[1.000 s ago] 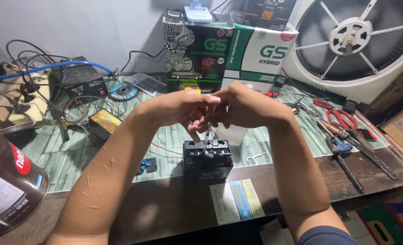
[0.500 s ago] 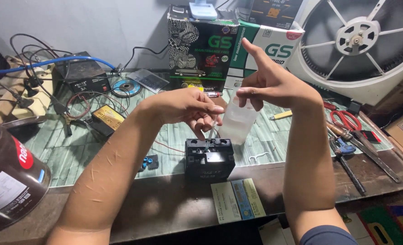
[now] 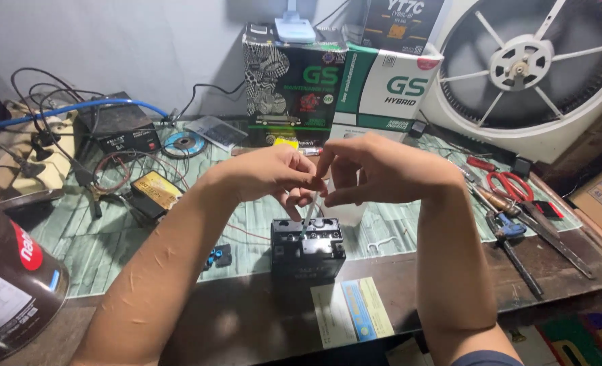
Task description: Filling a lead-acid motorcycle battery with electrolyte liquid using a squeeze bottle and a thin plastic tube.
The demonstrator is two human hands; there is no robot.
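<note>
Small black box-shaped battery [image 3: 308, 251]: squat plastic case, ribbed top with a row of ports, standing upright near the front edge of the dark wooden tabletop [image 3: 247, 332], directly below both hands.

Thin translucent plastic tube [image 3: 308, 212]: slender, pale, slanting down from the fingers to the battery's top; its lower end meets one port.

Left hand [image 3: 267, 175]: fingers curled together, tips pinched on the tube's upper end.

Right hand [image 3: 382, 169]: thumb and forefinger pinched on the same upper end, touching the left fingertips; remaining fingers loosely bent. A translucent white plastic container [image 3: 347, 215] shows partly behind the hands; whether either hand touches it cannot be told.

White and blue printed paper slip [image 3: 352, 312]: flat on the tabletop, just in front of the battery.

Dark brown round jar with red label [image 3: 9, 285]: nearest item, at the left edge.

Pale green wood-grain mat [image 3: 104, 244]: covers the tabletop's rear part. On it: small blue connector [image 3: 214, 256], yellow-topped black box [image 3: 153, 193], loose red and black wires [image 3: 114, 169], black charger unit [image 3: 116, 129] with blue hose [image 3: 77, 108]. To the right: red-handled scissors [image 3: 511, 186], blue-handled pliers [image 3: 508, 234].

Rear: green-and-black carton [image 3: 289, 91], white-and-green carton [image 3: 389, 91], large white round fan [image 3: 525, 68], grey wall [image 3: 111, 41].
</note>
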